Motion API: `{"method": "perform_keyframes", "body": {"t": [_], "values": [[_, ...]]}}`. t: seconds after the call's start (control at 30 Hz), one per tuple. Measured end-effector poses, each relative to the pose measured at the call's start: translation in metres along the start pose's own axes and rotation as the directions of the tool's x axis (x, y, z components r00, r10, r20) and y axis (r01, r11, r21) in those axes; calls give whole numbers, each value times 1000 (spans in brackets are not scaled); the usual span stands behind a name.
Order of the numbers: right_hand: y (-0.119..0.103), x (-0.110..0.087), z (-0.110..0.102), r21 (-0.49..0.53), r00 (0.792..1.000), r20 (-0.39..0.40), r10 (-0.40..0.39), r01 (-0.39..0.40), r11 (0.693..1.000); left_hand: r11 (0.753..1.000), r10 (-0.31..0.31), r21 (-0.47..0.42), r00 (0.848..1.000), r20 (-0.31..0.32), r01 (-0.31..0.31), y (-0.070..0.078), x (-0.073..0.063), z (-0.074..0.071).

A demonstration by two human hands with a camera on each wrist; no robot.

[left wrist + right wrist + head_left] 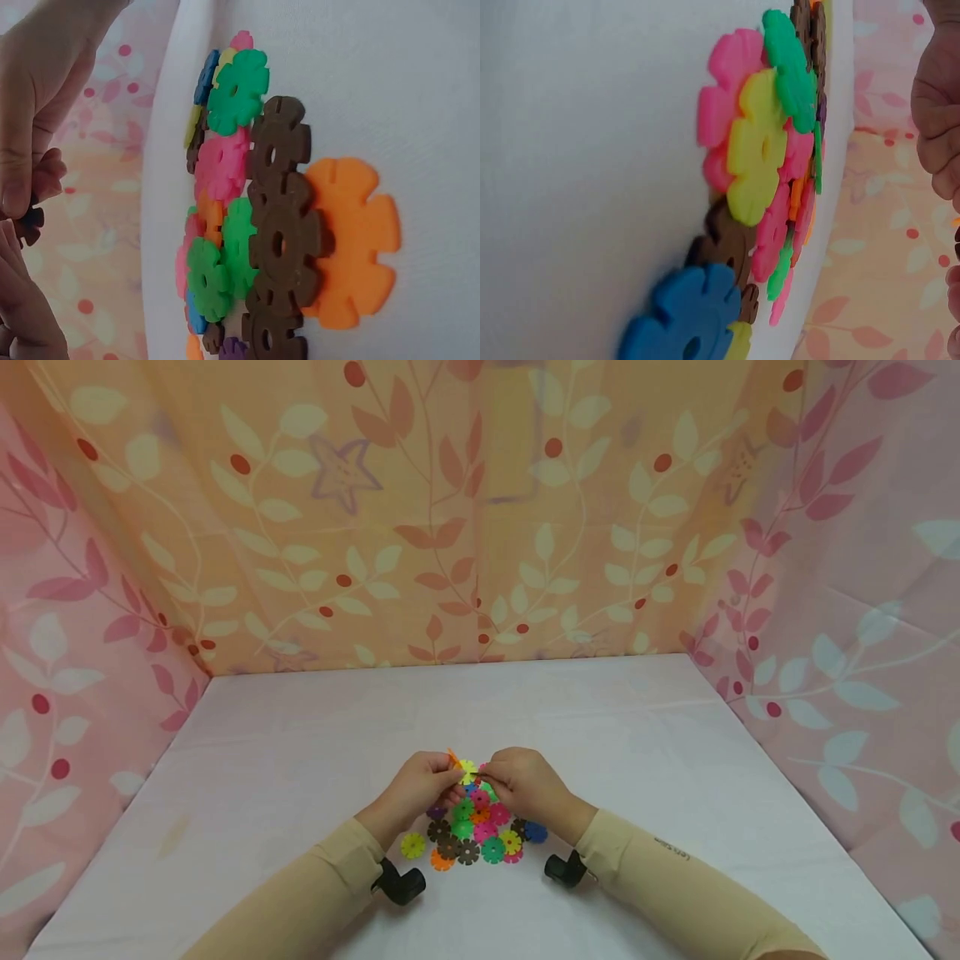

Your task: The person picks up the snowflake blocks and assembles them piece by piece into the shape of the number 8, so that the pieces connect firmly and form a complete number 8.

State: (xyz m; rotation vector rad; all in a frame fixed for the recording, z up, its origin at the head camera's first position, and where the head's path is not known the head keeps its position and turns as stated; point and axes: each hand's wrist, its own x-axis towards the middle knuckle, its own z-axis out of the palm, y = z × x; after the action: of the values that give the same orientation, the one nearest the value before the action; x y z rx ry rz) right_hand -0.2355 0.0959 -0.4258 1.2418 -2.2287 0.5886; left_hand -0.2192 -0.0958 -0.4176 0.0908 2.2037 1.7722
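Over the far end of a pile of notched plastic snowflake discs [480,827], both hands meet. The left hand [416,789] pinches an orange snowflake disc [453,759] seen edge-on, with a yellow snowflake disc [468,770] against it. Facing it, the right hand [528,785] pinches a dark brown snowflake disc [31,223] between thumb and fingers, beside the yellow one. In the left wrist view the brown disc's notched edge shows, the rest hidden by fingers. At the right wrist view's edge, the left hand [941,112] appears above the right hand's fingertips.
Loose discs lie overlapping below the hands: a yellow disc [413,846] at the left, an orange disc [352,244] under brown ones, a blue disc [682,319] at the right. A white cloth [300,718] covers the table; patterned curtains [480,527] enclose it.
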Motion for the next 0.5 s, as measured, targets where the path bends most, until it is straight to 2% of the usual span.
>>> {"method": "perform_keyframes", "body": {"t": [0.1, 0.3, 0.4, 0.5], "values": [[0, 1, -3, -7, 1000, 2, 11, -11, 1000, 1000, 7, -9, 1000, 0, -7, 1, 1, 0], [2, 2, -7, 30, 988, 82, 134, -137, 990, 998, 23, -53, 998, 50, -20, 1, 6, -1], [2, 1, -5, 17, 989, 94, 112, -114, 993, 996, 4, -87, 999, 45, 0, 0, 8, -2], [1, -1, 0, 9, 994, 89, 71, -72, 997, 991, -37, -132, 999, 4, 37, 0, 8, -2]]}}
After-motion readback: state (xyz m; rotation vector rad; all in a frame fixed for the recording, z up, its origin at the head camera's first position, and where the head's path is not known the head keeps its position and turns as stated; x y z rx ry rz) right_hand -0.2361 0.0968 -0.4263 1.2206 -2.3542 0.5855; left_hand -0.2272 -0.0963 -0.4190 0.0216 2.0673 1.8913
